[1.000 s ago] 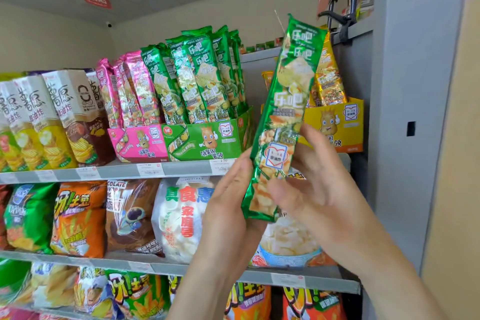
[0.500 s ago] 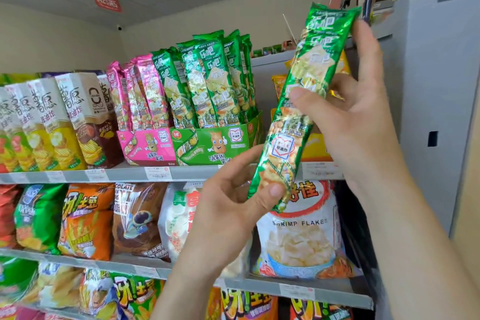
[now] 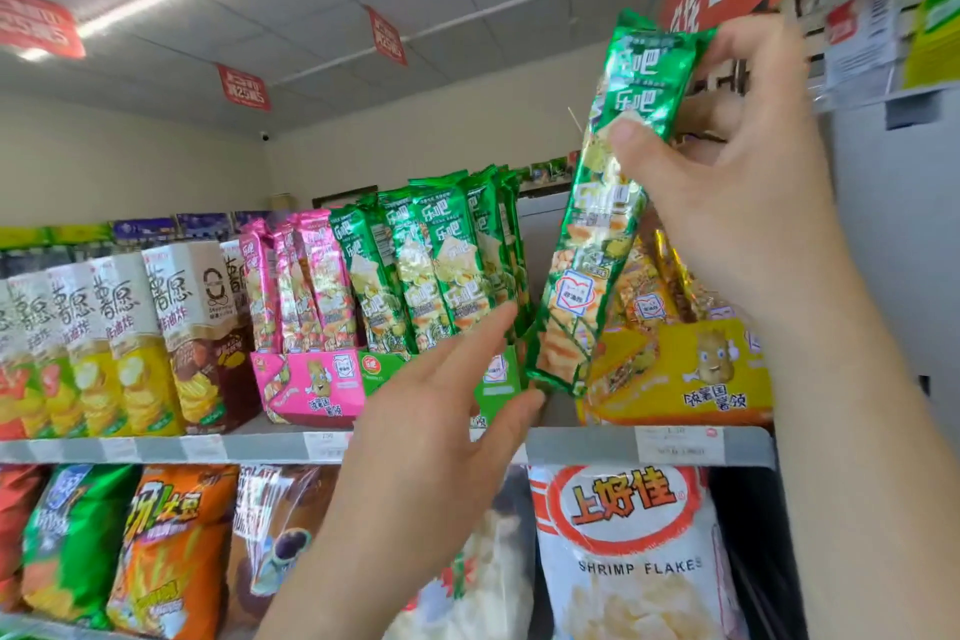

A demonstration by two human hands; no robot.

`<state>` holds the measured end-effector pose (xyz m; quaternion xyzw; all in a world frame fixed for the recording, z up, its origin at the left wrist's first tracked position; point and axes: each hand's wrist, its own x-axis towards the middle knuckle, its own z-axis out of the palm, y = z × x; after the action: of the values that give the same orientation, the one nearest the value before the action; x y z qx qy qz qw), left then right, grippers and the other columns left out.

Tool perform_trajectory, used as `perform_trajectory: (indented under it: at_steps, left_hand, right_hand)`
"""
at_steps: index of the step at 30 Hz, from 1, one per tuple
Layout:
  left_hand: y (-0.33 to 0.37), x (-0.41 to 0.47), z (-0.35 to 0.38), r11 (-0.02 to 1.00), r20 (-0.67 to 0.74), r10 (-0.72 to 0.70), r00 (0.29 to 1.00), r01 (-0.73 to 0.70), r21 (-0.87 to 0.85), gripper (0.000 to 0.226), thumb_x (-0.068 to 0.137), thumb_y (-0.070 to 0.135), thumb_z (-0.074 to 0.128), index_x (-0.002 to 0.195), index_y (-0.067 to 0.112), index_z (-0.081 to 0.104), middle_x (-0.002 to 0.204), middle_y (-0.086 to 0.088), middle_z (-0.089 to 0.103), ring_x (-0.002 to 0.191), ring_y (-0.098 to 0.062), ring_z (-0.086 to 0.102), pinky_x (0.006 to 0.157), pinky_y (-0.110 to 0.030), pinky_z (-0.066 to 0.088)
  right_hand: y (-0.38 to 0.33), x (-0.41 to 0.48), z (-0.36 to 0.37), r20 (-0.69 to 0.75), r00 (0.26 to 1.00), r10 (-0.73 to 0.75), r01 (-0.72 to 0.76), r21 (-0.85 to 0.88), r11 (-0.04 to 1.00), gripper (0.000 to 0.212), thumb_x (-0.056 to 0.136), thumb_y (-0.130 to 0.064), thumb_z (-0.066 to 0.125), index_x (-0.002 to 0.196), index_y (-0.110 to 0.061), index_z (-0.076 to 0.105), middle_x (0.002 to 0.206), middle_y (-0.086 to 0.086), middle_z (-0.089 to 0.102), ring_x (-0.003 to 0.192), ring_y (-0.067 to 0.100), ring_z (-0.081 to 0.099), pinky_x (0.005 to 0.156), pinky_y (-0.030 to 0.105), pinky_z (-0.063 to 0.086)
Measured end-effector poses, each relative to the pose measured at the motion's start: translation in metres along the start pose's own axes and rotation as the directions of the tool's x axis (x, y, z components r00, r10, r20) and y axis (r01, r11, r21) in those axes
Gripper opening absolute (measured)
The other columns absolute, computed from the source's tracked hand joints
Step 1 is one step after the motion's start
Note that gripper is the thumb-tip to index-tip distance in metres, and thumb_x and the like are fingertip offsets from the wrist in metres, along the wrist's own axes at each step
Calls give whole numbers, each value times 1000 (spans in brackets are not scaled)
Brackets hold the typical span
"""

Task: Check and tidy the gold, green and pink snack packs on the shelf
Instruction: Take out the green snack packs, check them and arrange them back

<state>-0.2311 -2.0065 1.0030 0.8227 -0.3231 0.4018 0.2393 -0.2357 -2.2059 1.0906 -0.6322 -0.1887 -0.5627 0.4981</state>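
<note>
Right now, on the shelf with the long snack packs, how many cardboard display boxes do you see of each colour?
Pink display box: 1
Green display box: 1, partly behind the left hand
Yellow display box: 1
Total: 3

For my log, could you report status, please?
Right hand grips green pack, raised. Left hand open at its bottom end. Green tray behind left hand.

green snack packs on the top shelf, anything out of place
One green pack is out of its green box, gripped slanted by the right hand in front of the gold box. The other green packs stand in rows, leaning slightly.
</note>
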Motion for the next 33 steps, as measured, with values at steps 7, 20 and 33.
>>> perform_trajectory:
  at_steps: [7, 20, 33]
  left_hand:
    - [11, 106, -41, 969, -279, 196, 940, -141, 204, 27, 86, 29, 54, 105, 21, 73, 103, 4, 70, 94, -21, 63, 83, -39, 53]
    - [-32, 176, -13, 858, 207, 37, 978, -138, 495, 31, 83, 50, 55, 112, 40, 60, 62, 10, 54, 76, -25, 59, 63, -30, 43]
    - [-32, 169, -20, 906, 216, 59, 975, -143, 399, 34, 84, 48, 57, 116, 37, 58, 79, 7, 68, 76, -19, 62, 71, -34, 52]
  right_hand:
    - [-5, 41, 22, -100, 970, -223, 193, -250, 949, 41, 84, -21, 65, 116, -11, 40, 104, 2, 63, 86, 23, 63, 76, 41, 49]
    - [56, 67, 58, -34, 998, -46, 37, -221, 975, 71, 88, -5, 64, 143, -30, 28, 116, 3, 54, 98, 22, 53, 74, 27, 33]
    - [94, 59, 88, 475, 825, 304, -146, -341, 929, 15, 100, -24, 52, 98, -23, 67, 119, 1, 65, 103, 19, 61, 87, 33, 48]
